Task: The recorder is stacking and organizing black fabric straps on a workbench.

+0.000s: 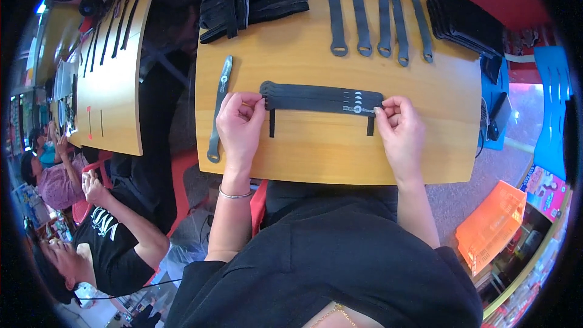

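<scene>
A stack of dark grey storage straps (316,97) with slotted ends lies crosswise on the wooden table in front of me. My left hand (238,126) pinches its left end, where the slots line up in a fan. At the printed right end, my right hand (402,130) holds it between thumb and fingers. Two short black strips (272,123) stick out from under the stack toward me, one near each end. Just left of my left hand lies a single grey strap (220,112), its slotted end toward me.
Several loose straps (359,15) lie in a row at the far side. A tied black strap bundle (261,3) is far left; a black stack (464,21) is far right. A co-worker (115,231) sits at left by another table (124,103). An orange basket (493,225) stands at lower right.
</scene>
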Demonstrator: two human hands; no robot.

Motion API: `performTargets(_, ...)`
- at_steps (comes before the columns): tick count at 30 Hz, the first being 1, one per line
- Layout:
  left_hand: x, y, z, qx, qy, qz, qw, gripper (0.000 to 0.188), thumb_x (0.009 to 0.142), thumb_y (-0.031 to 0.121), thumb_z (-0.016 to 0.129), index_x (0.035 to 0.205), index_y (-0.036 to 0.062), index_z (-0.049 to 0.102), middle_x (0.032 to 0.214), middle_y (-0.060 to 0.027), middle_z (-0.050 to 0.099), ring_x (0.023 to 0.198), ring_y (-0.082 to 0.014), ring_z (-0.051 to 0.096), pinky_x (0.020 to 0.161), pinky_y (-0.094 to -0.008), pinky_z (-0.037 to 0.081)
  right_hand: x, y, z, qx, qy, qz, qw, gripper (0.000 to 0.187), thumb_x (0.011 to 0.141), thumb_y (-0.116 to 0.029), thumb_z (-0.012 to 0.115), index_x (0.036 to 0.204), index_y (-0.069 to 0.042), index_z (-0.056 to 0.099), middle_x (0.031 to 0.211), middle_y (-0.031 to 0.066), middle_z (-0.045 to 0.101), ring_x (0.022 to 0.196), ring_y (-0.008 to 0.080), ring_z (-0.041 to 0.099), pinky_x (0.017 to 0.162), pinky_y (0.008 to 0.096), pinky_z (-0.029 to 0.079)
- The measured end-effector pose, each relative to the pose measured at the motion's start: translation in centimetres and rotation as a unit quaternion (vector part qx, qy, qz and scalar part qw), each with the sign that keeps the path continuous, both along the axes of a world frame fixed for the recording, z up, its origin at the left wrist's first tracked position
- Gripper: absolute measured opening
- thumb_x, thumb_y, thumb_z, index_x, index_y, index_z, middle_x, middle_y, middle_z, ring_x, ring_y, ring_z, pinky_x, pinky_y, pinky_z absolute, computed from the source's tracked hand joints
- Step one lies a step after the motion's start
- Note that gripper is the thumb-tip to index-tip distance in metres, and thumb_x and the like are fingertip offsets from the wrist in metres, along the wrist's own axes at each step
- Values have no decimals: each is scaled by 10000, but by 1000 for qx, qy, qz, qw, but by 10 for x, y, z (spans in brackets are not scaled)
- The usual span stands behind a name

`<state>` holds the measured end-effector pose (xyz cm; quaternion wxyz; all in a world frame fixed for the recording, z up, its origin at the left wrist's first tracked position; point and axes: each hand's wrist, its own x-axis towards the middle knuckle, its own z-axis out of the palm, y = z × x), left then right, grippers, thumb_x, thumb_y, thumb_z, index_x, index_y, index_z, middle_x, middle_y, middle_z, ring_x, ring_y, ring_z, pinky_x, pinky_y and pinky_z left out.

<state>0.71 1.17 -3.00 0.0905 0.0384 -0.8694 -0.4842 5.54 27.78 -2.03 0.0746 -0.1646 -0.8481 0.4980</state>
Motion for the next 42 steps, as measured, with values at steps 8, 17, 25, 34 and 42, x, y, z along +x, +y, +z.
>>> performTargets(8,2,-1,4,-6,19,-22,1000,59,815,-24,682,859,-1,650,753,-36,551,565,-66,532,508,-201,408,1,5,0,-15,6,10,1000,124,825,-13,690,899,-9,590,748,58,612,562,109,551,538,265,466)
performTargets(17,25,26,33,-187,158,-185,952,226,844,23,625,1063,18,678,1182,-155,635,1126,-303,593,923,-379,492,16,12,-13,-168,104,-29,980,108,831,46,655,907,-21,617,778,58,616,588,102,561,552,237,468)
performTargets(25,52,74,26,-344,83,-288,890,554,880,307,610,1361,59,490,1479,-142,392,1410,-310,296,1147,-481,215,37,-14,13,207,139,260,933,470,848,-167,671,1277,-20,548,1321,153,545,1255,292,491,1054,443,376)
performTargets(34,51,76,23,-374,66,-286,880,627,883,351,598,1400,39,429,1495,-161,357,1406,-335,294,1147,-516,183,52,5,3,346,67,214,911,673,853,-343,659,1387,2,437,1412,156,473,1370,292,369,1132,554,195)
performTargets(42,50,81,13,-346,95,-267,894,631,883,362,597,1393,31,430,1468,-178,394,1407,-321,300,1146,-524,182,46,9,11,350,60,230,906,631,870,-299,641,1378,16,440,1421,152,462,1390,309,329,1141,518,212)
